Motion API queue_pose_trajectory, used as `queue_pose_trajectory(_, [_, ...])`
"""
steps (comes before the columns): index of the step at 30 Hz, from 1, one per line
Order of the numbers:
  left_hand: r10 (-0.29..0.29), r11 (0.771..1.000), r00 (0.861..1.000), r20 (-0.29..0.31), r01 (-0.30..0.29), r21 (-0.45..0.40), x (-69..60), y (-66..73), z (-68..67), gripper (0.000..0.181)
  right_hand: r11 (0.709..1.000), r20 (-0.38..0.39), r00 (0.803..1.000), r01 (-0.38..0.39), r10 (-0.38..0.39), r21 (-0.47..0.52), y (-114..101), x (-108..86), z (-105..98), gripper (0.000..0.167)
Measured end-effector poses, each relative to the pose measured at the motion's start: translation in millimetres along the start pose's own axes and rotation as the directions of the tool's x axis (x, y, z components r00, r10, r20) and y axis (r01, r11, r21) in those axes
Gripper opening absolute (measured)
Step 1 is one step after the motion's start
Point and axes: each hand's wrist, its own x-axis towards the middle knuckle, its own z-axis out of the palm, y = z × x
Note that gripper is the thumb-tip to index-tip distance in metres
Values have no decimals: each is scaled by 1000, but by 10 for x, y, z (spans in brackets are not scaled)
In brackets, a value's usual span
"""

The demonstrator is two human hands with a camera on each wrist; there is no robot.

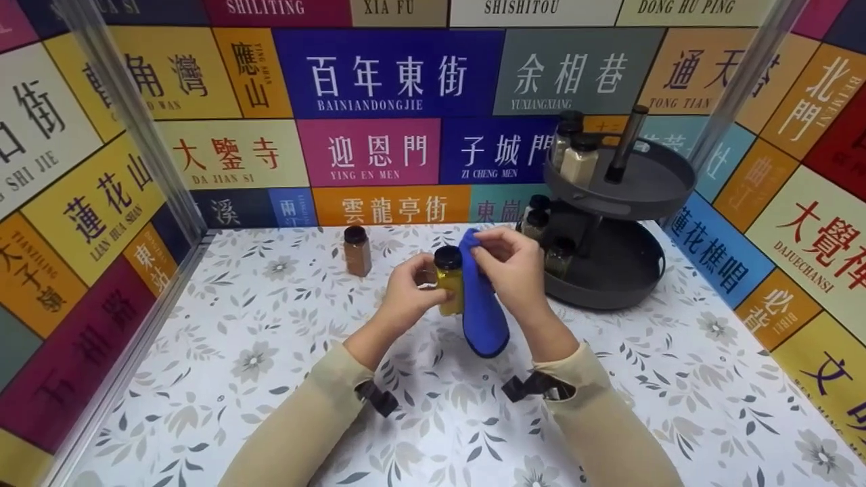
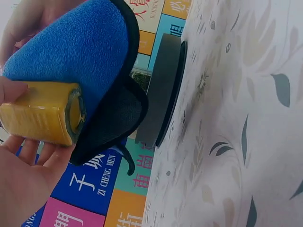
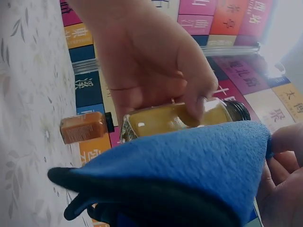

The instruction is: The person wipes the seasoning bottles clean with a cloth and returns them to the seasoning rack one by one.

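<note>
My left hand grips a glass spice jar of yellow powder with a black lid, thumb on one side and fingers on the other. The jar is held upright above the table. Just to its right, my right hand pinches the top of a blue cloth with a dark edge, and the rest of the cloth hangs down. In the left wrist view the blue cloth lies against or close beside the yellow jar; touching cannot be made out for certain.
A jar of reddish-brown spice stands on the table to the left. At the back right is a dark two-tier round rack, with several black-lidded jars on its left side. Flower-patterned cloth covers the table; sign-printed walls enclose it.
</note>
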Motion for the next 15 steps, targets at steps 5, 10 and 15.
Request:
queue_pose_trajectory(5, [-3, 1000, 999, -50, 3, -10, 15, 12, -50, 37, 996, 16, 1000, -9, 11, -85, 57, -31, 75, 12])
queue_pose_trajectory(10, [5, 1000, 998, -70, -7, -26, 13, 97, -150, 40, 984, 62, 997, -24, 35, -179, 159, -42, 142, 10])
queue_pose_trajectory(15, [30, 999, 995, -95, -33, -29, 29, 184, -235, 39, 959, 139, 985, -64, 106, -277, 232, -66, 202, 11])
